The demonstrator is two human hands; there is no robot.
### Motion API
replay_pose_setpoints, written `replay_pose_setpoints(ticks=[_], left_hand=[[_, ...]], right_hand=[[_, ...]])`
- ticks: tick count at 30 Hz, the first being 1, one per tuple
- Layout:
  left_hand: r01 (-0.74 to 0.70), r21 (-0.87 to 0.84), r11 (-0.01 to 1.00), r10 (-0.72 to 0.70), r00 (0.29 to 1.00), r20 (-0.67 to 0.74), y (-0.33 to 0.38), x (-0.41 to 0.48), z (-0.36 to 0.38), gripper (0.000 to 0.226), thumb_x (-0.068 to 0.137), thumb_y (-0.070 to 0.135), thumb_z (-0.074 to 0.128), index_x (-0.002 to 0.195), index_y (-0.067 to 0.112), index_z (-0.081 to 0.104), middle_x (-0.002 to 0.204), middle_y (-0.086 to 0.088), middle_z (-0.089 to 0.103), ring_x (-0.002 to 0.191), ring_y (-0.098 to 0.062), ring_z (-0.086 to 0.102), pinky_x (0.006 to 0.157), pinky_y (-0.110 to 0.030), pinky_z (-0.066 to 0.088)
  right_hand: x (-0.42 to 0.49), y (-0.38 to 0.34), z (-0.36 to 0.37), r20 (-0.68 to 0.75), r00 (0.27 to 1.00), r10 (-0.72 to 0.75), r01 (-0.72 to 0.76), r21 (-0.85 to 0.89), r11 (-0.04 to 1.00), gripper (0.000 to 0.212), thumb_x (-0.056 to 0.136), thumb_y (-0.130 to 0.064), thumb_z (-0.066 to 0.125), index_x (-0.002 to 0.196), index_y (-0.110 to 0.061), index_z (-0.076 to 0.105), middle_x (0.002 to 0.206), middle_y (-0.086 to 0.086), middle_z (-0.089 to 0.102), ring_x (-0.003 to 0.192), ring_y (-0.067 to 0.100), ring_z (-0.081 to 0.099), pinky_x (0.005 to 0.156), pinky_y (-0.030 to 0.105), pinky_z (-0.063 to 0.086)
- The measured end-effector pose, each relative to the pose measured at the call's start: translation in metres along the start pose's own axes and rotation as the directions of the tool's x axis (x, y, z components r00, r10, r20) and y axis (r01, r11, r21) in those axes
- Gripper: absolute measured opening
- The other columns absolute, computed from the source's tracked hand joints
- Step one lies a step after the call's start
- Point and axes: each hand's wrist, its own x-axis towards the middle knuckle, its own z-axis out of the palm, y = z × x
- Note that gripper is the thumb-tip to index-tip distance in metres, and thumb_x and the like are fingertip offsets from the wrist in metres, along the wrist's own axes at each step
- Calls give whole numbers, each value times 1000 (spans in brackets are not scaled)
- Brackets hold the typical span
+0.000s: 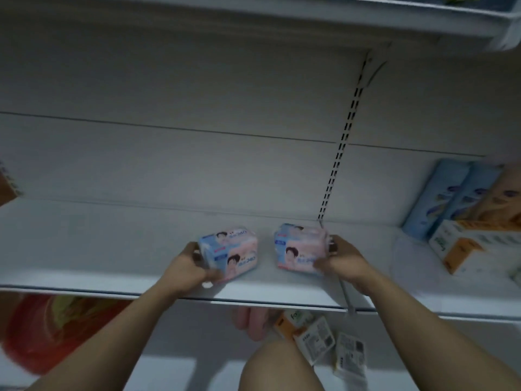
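— White shelf point(112, 249) fills the view. What's on it?
— Blue cartons point(439, 198) upright at far right, an orange box point(468, 246) lying before them, and two packs near the front edge, a gap between them.
— And the hands?
— Left hand point(189, 266) grips the left pack point(234, 252) by its left end, fingers point(211, 275) curled round it. Right hand point(344, 258) clasps the right pack point(298, 249) by its right end. Both forearms reach up from below.

On the white metal shelf point(112, 249), the left hand point(189, 268) grips a pink-and-blue soft plastic packet point(229, 253). The right hand point(342, 256) grips a matching pink-and-blue packet point(298, 248) just beside it at three o'clock. Blue and peach upright packs point(451, 198) stand further toward three o'clock.
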Motion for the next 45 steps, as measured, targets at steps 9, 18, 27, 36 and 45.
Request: replay_pose_setpoints(ticks=[9, 18, 27, 36, 45], left_hand=[[-238, 451, 860, 272, 962, -10, 16, 10, 1, 88, 64, 29, 87, 140, 32, 44, 124, -8, 43, 114, -27, 53, 101, -27, 39], [-283, 423, 861, 329, 944, -38, 39, 55, 40, 60, 78, 26, 78, 134, 29, 56, 148, -4, 31, 120, -23, 53, 104, -25, 38], [-366, 372, 853, 414, 908, -56, 52, 116, 79, 53, 84, 14, 72, 134, 25, 57, 150, -1, 36, 124, -24, 51, 106, -34, 43], [-336, 580, 742, 430, 902, -28, 76, 153, 88, 53, 91, 26, 62, 141, 36, 46, 151, 7, 32, 129, -22, 36, 97, -39, 46], [-326, 577, 748, 421, 906, -34, 69, 94, 44, 73, 85, 32, 70, 148, 29, 34, 153, 0, 34, 136, -23, 33, 107, -40, 38]], right_hand=[[7, -13, -9, 39, 991, -129, 128, -576, 808, 108, 66, -30, 86, 150, -37, 19, 139, 7, 36, 126, 27, 44, 104, 36, 41], [48, -8, 13, -75, 923, -378, 264, -592, 762, 47, 82, -12, 65, 128, -19, 55, 140, 6, 39, 124, 24, 47, 96, 29, 41], [100, 3, 14, -246, 804, -542, 195, -752, 630, 44, 68, -8, 78, 111, -18, 70, 113, 15, 55, 107, 35, 49, 81, 38, 43], [122, -8, 12, -198, 912, -359, 139, -674, 725, 63, 87, -11, 62, 145, -21, 38, 137, 7, 34, 121, 25, 35, 90, 35, 46], [64, -37, 21, -132, 928, -347, 166, -690, 705, 104, 80, -53, 68, 153, -30, -2, 161, 4, -3, 147, 27, 1, 119, 41, 6]])
